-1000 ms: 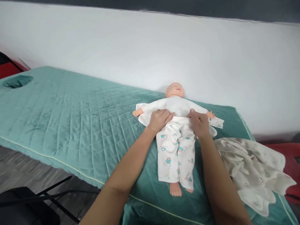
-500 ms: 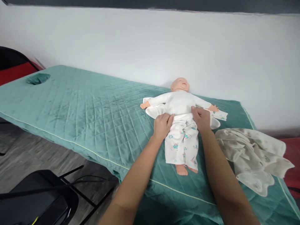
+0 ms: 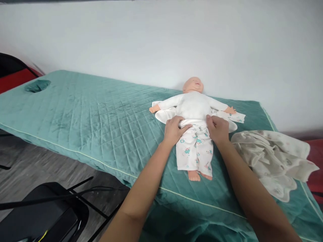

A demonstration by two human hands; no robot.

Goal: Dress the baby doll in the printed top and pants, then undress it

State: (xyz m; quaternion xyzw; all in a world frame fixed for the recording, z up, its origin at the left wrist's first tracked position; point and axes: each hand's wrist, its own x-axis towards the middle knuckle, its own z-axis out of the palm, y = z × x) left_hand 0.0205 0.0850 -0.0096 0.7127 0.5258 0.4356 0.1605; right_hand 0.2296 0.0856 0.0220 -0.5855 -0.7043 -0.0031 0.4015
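A baby doll (image 3: 193, 105) in a white long-sleeved top lies on its back, arms spread and head toward the wall. It wears white printed pants (image 3: 194, 149), its bare feet showing below the cuffs. My left hand (image 3: 174, 129) rests at the waistband on the doll's left-of-view side, thumb and forefinger apart, the thumb lying across the front of the pants. Curled closed at the opposite side, my right hand (image 3: 218, 127) grips the waistband. Under the doll, an opened printed shirt (image 3: 237, 117) spreads out at both sides.
A quilted green cover (image 3: 101, 111) drapes the long bed, which has a face hole (image 3: 37, 86) at far left. Crumpled pale cloth (image 3: 272, 158) lies right of my right arm. The white wall (image 3: 126, 43) borders the back; a black chair (image 3: 47, 211) stands lower left.
My left thumb has spread away from the forefinger, across the front of the pants. The right hand keeps its grip. The whole view has shifted slightly.
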